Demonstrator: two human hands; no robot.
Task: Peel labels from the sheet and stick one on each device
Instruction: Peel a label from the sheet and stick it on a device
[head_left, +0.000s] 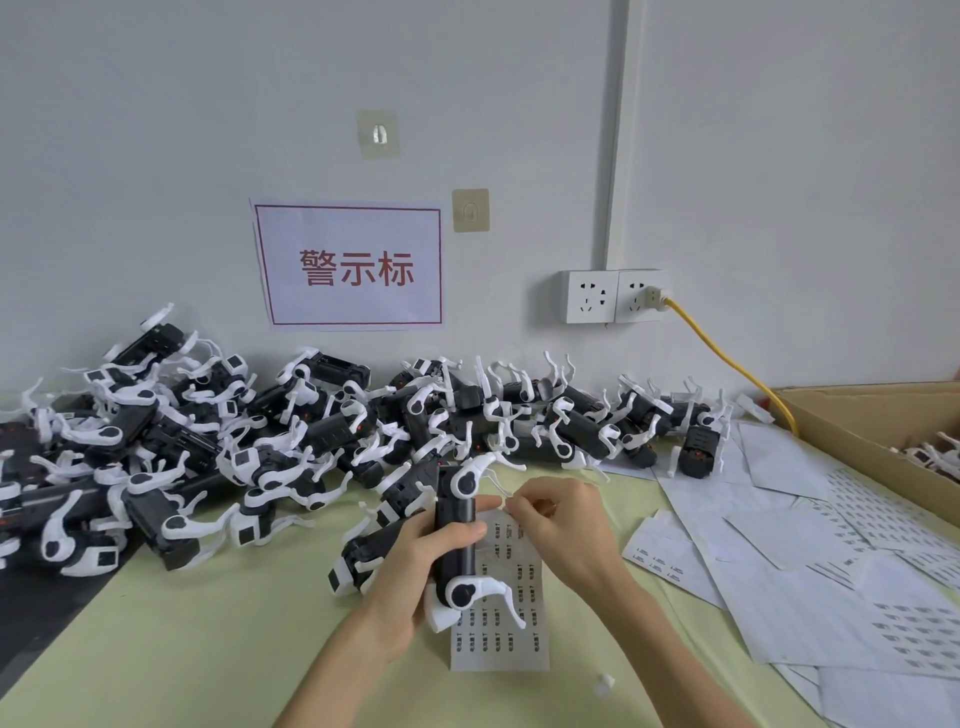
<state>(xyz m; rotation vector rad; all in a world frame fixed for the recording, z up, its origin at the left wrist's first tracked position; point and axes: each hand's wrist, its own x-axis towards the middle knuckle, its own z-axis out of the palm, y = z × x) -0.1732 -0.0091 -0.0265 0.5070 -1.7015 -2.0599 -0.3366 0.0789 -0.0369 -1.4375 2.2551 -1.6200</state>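
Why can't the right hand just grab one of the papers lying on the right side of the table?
It probably could: nothing stands between the right hand and the loose papers beside it. But its fingers are busy pinching at the label sheet, so it would have to let go first.

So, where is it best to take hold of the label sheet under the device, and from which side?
Judging from its pose, grip the label sheet at its bare near edge, coming from the person's side. It lies flat on the table, and the left hand with the device covers its upper left part.
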